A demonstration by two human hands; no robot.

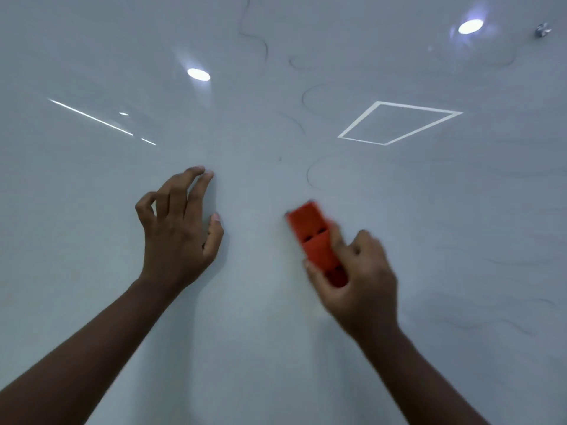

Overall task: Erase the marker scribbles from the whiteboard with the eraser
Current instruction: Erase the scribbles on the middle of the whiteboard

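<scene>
right hand (356,271) fingers gripping eraser (316,237) on whiteboard (92,210) | left hand (178,228) loosely spread, fingertips touching board | patch around fingers wiped; faint scribbles (310,176) above and right remain

Small metal fitting (543,30) at upper right, reflected ceiling lights (198,74)

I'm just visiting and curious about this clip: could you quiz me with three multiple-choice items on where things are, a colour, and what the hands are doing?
1. Where do most leftover thin dark marker scribbles lie on the glossy whiteboard?
A. Above and right of the eraser
B. Beneath the left forearm
C. Far left edge

2. The block-shaped plastic eraser is:
A. Blue
B. Orange-red
C. Black

3. The left hand is:
A. Gripping a marker
B. Holding nothing, fingertips near the board
C. Gripping the eraser

Answers: 1 A, faint curves show there. 2 B, its body is orange-red. 3 B; the right hand grips the eraser.
</scene>
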